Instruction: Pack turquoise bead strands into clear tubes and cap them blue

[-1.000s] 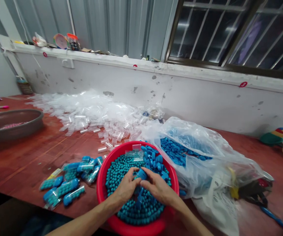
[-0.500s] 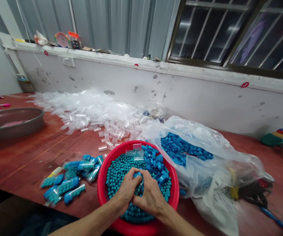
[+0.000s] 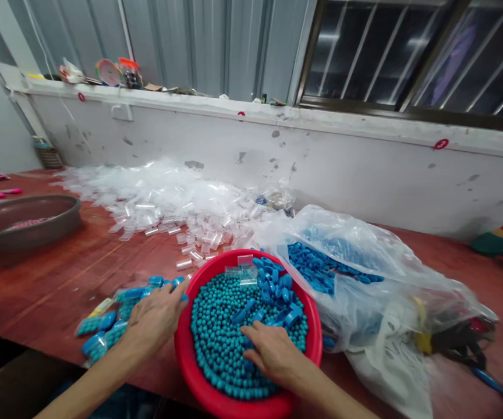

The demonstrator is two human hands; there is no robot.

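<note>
My left hand (image 3: 158, 314) is palm down between the basin and the filled containers, blurred by motion. Its fingers reach toward the basin's left rim, and a blue end of a capped container (image 3: 184, 298) shows at the fingertips; the rest is hidden. Inside the red basin (image 3: 184, 361), my right hand (image 3: 275, 352) pinches a small blue cap (image 3: 249, 343), partly covered by the fingers. Teal beads (image 3: 220, 314) fill the basin. More blue caps (image 3: 273, 279) and a few clear tubes (image 3: 245, 269) lie on top. Under my left forearm are blue-capped containers of beads (image 3: 98, 343).
A big heap of clear tubes (image 3: 159, 192) spreads along the wall. Right of the basin, an open plastic bag (image 3: 365, 244) holds many blue caps. A grey basin (image 3: 59, 230) stands far left. A white cloth bag (image 3: 395, 349) and a dark strapped item (image 3: 456, 340) lie at right.
My hands were together over the basin around a blue-capped container. They have parted: the left moved left toward the filled containers, the right lowered to the caps among the beads.
</note>
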